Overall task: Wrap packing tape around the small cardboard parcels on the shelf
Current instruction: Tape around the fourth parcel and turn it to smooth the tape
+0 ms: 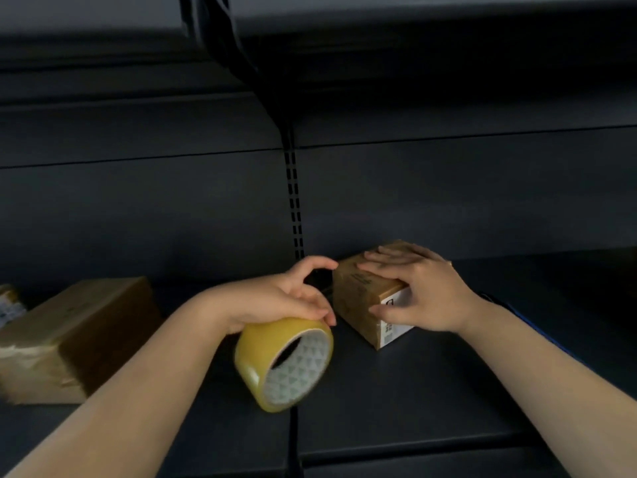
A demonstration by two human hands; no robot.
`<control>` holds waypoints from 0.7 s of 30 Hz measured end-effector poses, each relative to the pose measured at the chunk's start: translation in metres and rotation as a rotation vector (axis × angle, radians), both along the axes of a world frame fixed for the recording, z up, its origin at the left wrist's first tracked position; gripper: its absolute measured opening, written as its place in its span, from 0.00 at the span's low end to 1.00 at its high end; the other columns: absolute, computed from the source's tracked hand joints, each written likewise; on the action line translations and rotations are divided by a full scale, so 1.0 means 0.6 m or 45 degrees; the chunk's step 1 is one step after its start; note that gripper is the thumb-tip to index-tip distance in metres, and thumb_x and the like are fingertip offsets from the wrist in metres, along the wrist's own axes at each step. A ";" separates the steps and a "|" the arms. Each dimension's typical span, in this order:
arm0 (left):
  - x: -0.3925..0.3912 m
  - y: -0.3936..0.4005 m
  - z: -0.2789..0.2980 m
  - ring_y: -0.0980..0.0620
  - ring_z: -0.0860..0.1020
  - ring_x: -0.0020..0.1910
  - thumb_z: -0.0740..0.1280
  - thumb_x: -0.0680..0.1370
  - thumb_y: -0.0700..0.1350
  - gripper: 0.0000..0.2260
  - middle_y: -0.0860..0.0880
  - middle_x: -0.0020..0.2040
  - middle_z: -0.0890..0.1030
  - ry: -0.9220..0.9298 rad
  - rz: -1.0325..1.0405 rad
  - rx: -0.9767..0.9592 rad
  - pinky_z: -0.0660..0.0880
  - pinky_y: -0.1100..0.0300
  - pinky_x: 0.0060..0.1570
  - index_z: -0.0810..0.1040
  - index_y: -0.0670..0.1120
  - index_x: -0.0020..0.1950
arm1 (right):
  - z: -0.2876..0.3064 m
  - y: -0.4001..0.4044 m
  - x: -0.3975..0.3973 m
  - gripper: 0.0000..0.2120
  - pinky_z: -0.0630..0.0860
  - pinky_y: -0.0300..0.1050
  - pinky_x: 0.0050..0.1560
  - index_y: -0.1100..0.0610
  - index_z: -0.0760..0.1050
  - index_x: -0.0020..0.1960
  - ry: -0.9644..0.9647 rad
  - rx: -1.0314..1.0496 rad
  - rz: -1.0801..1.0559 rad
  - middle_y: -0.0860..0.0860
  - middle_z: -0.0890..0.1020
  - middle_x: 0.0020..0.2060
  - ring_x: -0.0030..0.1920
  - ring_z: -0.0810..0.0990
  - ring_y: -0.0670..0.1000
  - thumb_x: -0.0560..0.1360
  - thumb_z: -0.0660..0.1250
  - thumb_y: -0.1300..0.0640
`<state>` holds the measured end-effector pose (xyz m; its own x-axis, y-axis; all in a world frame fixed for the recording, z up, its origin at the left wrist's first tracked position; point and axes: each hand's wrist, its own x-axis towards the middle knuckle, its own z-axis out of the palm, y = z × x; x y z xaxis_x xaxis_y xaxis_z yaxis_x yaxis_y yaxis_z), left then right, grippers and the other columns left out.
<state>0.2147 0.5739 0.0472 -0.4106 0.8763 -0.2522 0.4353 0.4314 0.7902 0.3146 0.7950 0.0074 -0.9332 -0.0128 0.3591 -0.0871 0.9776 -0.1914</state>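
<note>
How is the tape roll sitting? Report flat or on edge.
On edge: the tape roll shows its open core sideways, with the left hand on top.

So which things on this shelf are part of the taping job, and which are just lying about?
In the job:
tape roll, in the left hand
small parcel, under the right hand
larger parcel, far left

Lying about:
labelled item at the left edge, too cropped to identify

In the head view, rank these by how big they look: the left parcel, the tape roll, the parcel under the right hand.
1. Left parcel, largest.
2. and 3. Tape roll and parcel under the right hand: similar; roll nearer, parcel partly covered, so unranked.
</note>
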 end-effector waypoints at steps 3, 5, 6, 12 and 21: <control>0.012 0.016 -0.013 0.50 0.80 0.55 0.66 0.76 0.40 0.24 0.49 0.51 0.82 -0.014 0.086 0.070 0.72 0.54 0.62 0.64 0.60 0.66 | 0.003 0.015 -0.005 0.37 0.52 0.54 0.74 0.39 0.64 0.69 -0.047 -0.034 0.016 0.41 0.64 0.72 0.73 0.58 0.42 0.61 0.56 0.30; 0.018 0.024 -0.016 0.50 0.79 0.56 0.66 0.76 0.38 0.23 0.46 0.56 0.81 -0.072 0.128 0.089 0.73 0.56 0.61 0.67 0.59 0.65 | 0.003 0.022 -0.004 0.37 0.49 0.54 0.74 0.37 0.62 0.69 -0.078 -0.045 0.030 0.41 0.62 0.72 0.73 0.55 0.41 0.61 0.55 0.31; 0.021 0.029 -0.017 0.51 0.78 0.57 0.65 0.76 0.37 0.22 0.45 0.59 0.79 -0.093 0.129 0.098 0.72 0.57 0.60 0.68 0.58 0.65 | 0.003 0.026 -0.004 0.36 0.46 0.53 0.75 0.37 0.61 0.69 -0.088 -0.057 0.043 0.40 0.61 0.72 0.73 0.54 0.40 0.61 0.55 0.31; 0.040 0.061 -0.022 0.53 0.73 0.63 0.63 0.77 0.37 0.23 0.52 0.65 0.73 -0.060 0.128 0.106 0.67 0.56 0.65 0.66 0.53 0.69 | 0.012 0.028 0.014 0.36 0.35 0.51 0.71 0.40 0.60 0.70 -0.125 -0.107 0.059 0.37 0.57 0.69 0.72 0.48 0.38 0.62 0.53 0.35; 0.034 0.068 -0.027 0.54 0.72 0.64 0.65 0.75 0.37 0.24 0.53 0.66 0.73 -0.026 0.157 0.148 0.66 0.58 0.65 0.68 0.53 0.69 | -0.032 0.078 0.157 0.25 0.78 0.51 0.46 0.56 0.75 0.58 -0.342 -0.279 -1.240 0.55 0.76 0.51 0.48 0.78 0.56 0.73 0.62 0.37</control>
<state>0.2353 0.6147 0.0313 -0.5127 0.8432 -0.1617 0.3677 0.3858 0.8461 0.4089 0.8420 -0.0116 -0.5538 0.8316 0.0407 0.7953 0.5428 -0.2698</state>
